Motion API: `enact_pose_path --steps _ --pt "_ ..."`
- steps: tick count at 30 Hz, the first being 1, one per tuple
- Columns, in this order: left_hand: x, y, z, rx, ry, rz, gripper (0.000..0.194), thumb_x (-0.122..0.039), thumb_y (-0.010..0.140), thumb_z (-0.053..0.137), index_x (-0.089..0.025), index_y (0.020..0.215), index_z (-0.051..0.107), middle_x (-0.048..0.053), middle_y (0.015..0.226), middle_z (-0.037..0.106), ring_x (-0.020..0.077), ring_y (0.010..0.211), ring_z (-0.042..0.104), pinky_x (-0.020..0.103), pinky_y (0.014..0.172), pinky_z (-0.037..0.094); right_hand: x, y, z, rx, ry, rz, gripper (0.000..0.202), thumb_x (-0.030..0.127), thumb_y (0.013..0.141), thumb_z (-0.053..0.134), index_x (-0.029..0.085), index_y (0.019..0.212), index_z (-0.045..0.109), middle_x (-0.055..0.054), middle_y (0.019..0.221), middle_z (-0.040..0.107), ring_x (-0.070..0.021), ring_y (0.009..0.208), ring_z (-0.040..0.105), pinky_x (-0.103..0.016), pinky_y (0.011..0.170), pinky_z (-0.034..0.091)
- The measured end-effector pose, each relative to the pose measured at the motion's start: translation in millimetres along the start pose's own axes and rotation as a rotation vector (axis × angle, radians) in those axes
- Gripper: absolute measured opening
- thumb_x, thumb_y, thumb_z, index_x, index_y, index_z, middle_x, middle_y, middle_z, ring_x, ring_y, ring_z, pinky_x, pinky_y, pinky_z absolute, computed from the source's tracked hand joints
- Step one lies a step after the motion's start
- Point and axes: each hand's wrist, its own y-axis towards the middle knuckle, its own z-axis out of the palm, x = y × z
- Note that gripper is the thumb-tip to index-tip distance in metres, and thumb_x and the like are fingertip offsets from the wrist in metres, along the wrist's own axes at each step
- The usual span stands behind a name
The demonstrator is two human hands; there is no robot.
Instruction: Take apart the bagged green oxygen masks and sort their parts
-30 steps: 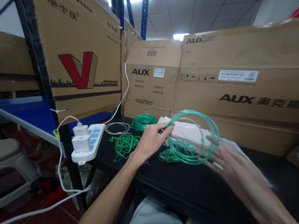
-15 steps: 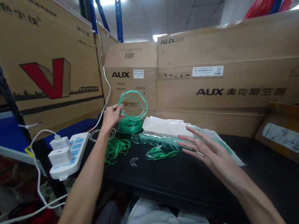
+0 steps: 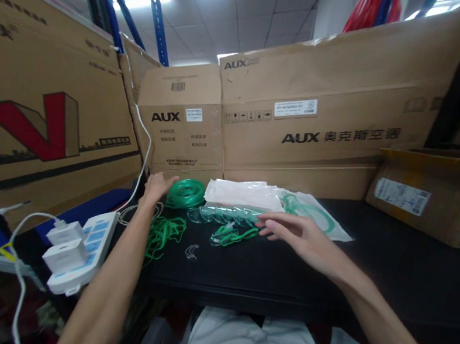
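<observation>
My left hand (image 3: 158, 186) is beside the left edge of a pile of coiled green tubing (image 3: 186, 194). Its fingers are stretched out, with nothing seen in them. Over the middle of the table hovers my right hand (image 3: 290, 231), fingers loosely bent and apart, holding nothing visible. Close to its fingertips is a row of clear, cup-like plastic masks (image 3: 222, 214). A clear piece with a green elastic strap (image 3: 239, 236) lies just in front of that row. Loose green straps (image 3: 165, 236) are heaped near my left forearm, and small clear curved strips (image 3: 191, 251) lie beside them.
White plastic bags (image 3: 246, 194) lie behind the masks, and another bag (image 3: 316, 214) shows green tubing inside. A power strip (image 3: 86, 250) with white plugs stands at left. Cardboard panels (image 3: 333, 113) wall the black table (image 3: 282, 282); a carton (image 3: 426, 195) sits right.
My left hand has lowered the lifted tubing coil onto the pile and let it go. My right hand has come in lower, its fingers more bent. The view has shifted right.
</observation>
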Motion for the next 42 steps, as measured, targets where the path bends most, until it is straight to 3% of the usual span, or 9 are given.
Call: enact_pose_path --steps 4,8,12,18,21,24,29,33,42 --pt "-32 -28 0.0 0.195 0.018 0.123 0.038 -0.054 0.083 0.066 -0.020 0.095 0.078 0.006 0.083 0.077 0.0219 0.067 0.069 0.028 0.069 0.051 -16 5 9 -0.067 -0.244 -0.077 0.033 0.046 0.091 0.061 0.020 0.100 0.079 -0.008 0.099 0.078 -0.0257 0.089 0.072 -0.039 0.082 0.056" --pt "-60 -77 16.0 0.436 0.087 0.337 0.039 -0.060 0.083 0.062 -0.026 0.084 0.080 0.006 0.081 0.078 0.0257 0.079 0.072 0.027 0.067 0.048 -28 8 19 -0.129 -0.457 -0.159 0.025 0.037 0.093 0.059 0.023 0.096 0.079 -0.007 0.102 0.078 -0.0277 0.096 0.070 -0.042 0.089 0.053" --pt "-61 -110 38.2 0.589 0.235 0.283 0.038 -0.060 0.081 0.063 -0.026 0.081 0.078 0.009 0.085 0.078 0.0287 0.082 0.072 0.030 0.068 0.047 -33 12 27 -0.200 -0.574 -0.219 0.024 0.032 0.094 0.056 0.022 0.094 0.079 -0.009 0.104 0.076 -0.0273 0.100 0.069 -0.043 0.094 0.050" --pt "-56 -123 60.1 0.705 0.127 0.371 0.018 -0.040 0.084 0.065 -0.024 0.090 0.073 0.003 0.083 0.075 0.0208 0.078 0.069 0.026 0.068 0.047 -32 11 32 -0.249 -0.583 -0.266 0.026 0.029 0.096 0.055 0.022 0.111 0.075 -0.010 0.119 0.072 -0.0266 0.114 0.065 -0.041 0.103 0.046" --pt "-64 -128 62.1 0.691 0.019 0.465 0.016 -0.032 0.089 0.060 -0.023 0.093 0.072 0.002 0.088 0.074 0.0197 0.083 0.067 0.027 0.076 0.047 -36 10 30 -0.211 -0.524 -0.197 0.029 0.034 0.097 0.054 0.023 0.117 0.073 -0.009 0.120 0.073 -0.0280 0.114 0.065 -0.043 0.104 0.045" --pt "-78 -133 61.4 0.550 -0.139 0.615 0.013 -0.026 0.091 0.059 -0.023 0.095 0.072 0.003 0.098 0.073 0.0204 0.093 0.066 0.030 0.088 0.047 -42 11 27 -0.099 -0.389 -0.078 0.036 0.045 0.099 0.049 0.023 0.100 0.078 -0.006 0.101 0.077 -0.0278 0.096 0.068 -0.045 0.096 0.048" --pt "-98 -141 62.2 0.315 -0.322 0.727 0.013 -0.018 0.093 0.057 -0.021 0.095 0.069 0.004 0.101 0.070 0.0188 0.098 0.065 0.030 0.091 0.049 -35 10 25 0.029 0.132 0.125 0.041 0.054 0.091 0.059 0.020 0.108 0.076 -0.004 0.099 0.075 -0.0227 0.093 0.067 -0.037 0.084 0.054" --pt "-103 -146 67.3 0.246 -0.417 0.652 0.017 -0.019 0.092 0.060 -0.021 0.108 0.063 0.004 0.111 0.066 0.0167 0.099 0.064 0.025 0.079 0.053 -19 8 23 -0.095 0.227 0.194 0.048 0.049 0.080 0.075 0.020 0.118 0.072 -0.008 0.110 0.074 -0.0225 0.097 0.068 -0.033 0.080 0.054" --pt "-94 -148 72.6 0.323 -0.501 0.550 0.018 -0.031 0.093 0.062 -0.021 0.108 0.059 0.003 0.109 0.063 0.0152 0.092 0.065 0.025 0.075 0.053 -19 11 19 -0.396 0.116 0.122 0.040 0.049 0.076 0.077 0.018 0.101 0.076 -0.009 0.110 0.075 -0.0263 0.104 0.067 -0.036 0.088 0.051"
